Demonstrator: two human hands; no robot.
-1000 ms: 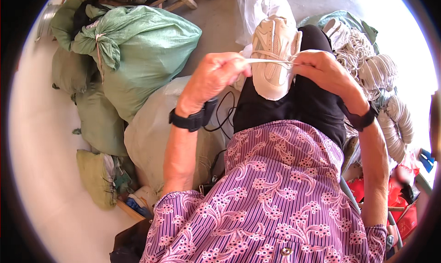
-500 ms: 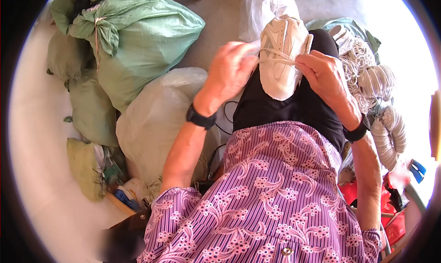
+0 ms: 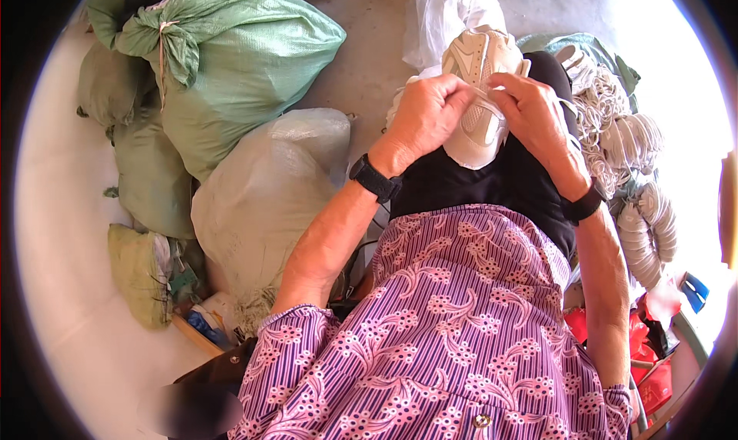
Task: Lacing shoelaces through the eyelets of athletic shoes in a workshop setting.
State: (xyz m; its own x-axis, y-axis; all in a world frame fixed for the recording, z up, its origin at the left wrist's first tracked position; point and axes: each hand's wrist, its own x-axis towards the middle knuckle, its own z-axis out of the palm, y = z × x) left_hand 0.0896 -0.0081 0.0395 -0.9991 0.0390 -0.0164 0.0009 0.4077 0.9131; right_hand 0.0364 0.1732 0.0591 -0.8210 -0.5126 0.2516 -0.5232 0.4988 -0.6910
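Observation:
A cream and white sneaker [image 3: 470,144] rests on my black-trousered lap, its rounded toe toward me. Thumb and fingers of my left hand [image 3: 427,118] are pinched together over the left side of the shoe, at its lacing area. Opposite, my right hand [image 3: 536,125] pinches above the eyelets. A pale shoelace [image 3: 486,95] runs across the shoe between the two hands, partly hidden by the fingers. Beyond the sneaker's heel end lies a white plastic bag [image 3: 438,25].
On the left stand a tied green woven sack [image 3: 254,78] and a large translucent bag [image 3: 254,201]. Bundles of white laces [image 3: 632,141] are heaped by my right leg, with red bags [image 3: 655,386] lower down. Grey floor [image 3: 369,48] shows beyond.
My left hand has moved right, from beside the shoe to over its lacing. My right hand has shifted slightly left and up, so both now meet near the eyelets.

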